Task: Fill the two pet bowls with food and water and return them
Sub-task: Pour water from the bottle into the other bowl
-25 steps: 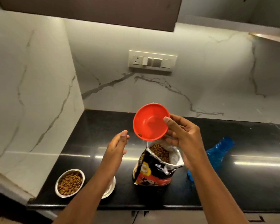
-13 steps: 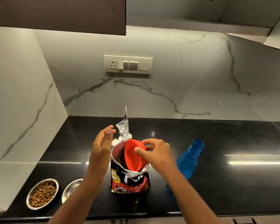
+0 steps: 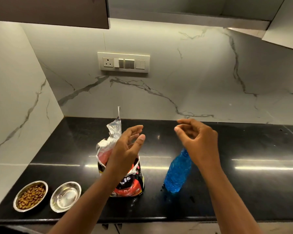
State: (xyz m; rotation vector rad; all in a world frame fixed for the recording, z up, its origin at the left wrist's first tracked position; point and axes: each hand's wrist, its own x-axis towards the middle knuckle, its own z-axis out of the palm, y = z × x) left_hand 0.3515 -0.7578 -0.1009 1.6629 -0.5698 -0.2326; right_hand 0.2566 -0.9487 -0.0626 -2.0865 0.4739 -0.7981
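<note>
Two steel bowls sit at the counter's front left: the bowl of brown kibble (image 3: 30,196) and, right of it, an empty bowl (image 3: 65,196). An opened black-and-red food bag (image 3: 132,184) stands mid-counter, with a red glow of the scoop inside its foil mouth, mostly hidden. My left hand (image 3: 128,149) hovers open in front of the bag's mouth, holding nothing. My right hand (image 3: 195,140) is raised above the blue water bottle (image 3: 177,174), fingers loosely curled, empty, not touching the bottle.
The black counter (image 3: 243,191) runs right from the corner, with its front edge close to me. Marble walls stand behind and to the left. A switch panel (image 3: 123,62) hangs on the back wall and dark cabinets hang overhead.
My right hand has let go of the red scoop, which now lies inside the bag, and has moved right above the bottle. My left hand has let go of the bag's edge.
</note>
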